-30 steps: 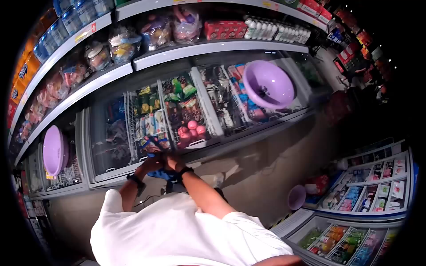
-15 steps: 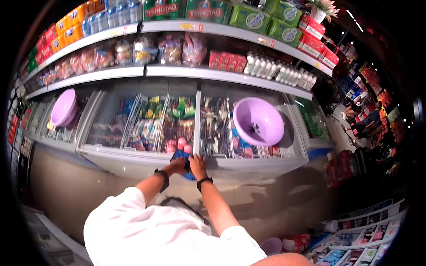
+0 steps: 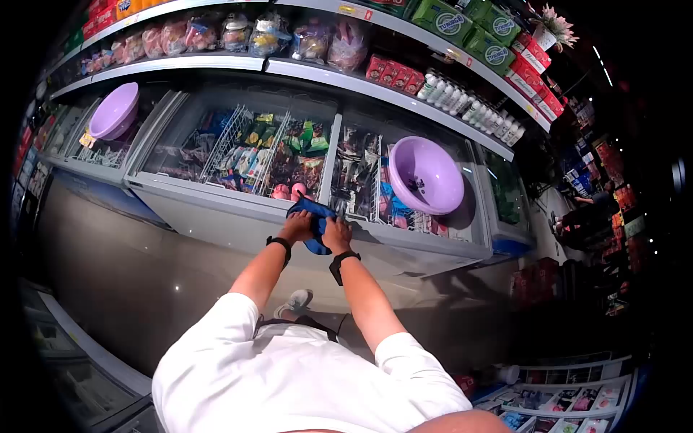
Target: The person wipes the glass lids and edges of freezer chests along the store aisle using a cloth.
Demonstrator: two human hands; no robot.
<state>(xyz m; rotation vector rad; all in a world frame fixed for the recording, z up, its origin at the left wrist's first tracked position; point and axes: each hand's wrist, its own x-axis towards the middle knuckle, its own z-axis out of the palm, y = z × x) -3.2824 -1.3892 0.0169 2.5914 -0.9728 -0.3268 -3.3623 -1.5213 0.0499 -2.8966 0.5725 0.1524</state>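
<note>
Both of my hands are at the front edge of a glass-topped freezer [image 3: 216, 198]. My left hand [image 3: 297, 226] has its fingers closed round the left side of a blue cloth-like item [image 3: 317, 245]. On the item's right side, my right hand [image 3: 337, 235] grips it too. The item's upper part rests near the freezer's rim, and its folds are partly hidden by my fingers. Just beyond, under the glass, lie round pink packages [image 3: 281, 191] and colourful bags in wire baskets.
A purple basin [image 3: 426, 175] with small dark things in it sits on the freezer's right part. Another purple basin [image 3: 114, 111] is at the left. Stocked shelves [image 3: 390, 101] run above. Open chest displays [image 3: 570, 397] stand at the lower right.
The view has turned and shifted. My hands have moved right along the freezer edge with the blue item, which now shows more spread out between them.
</note>
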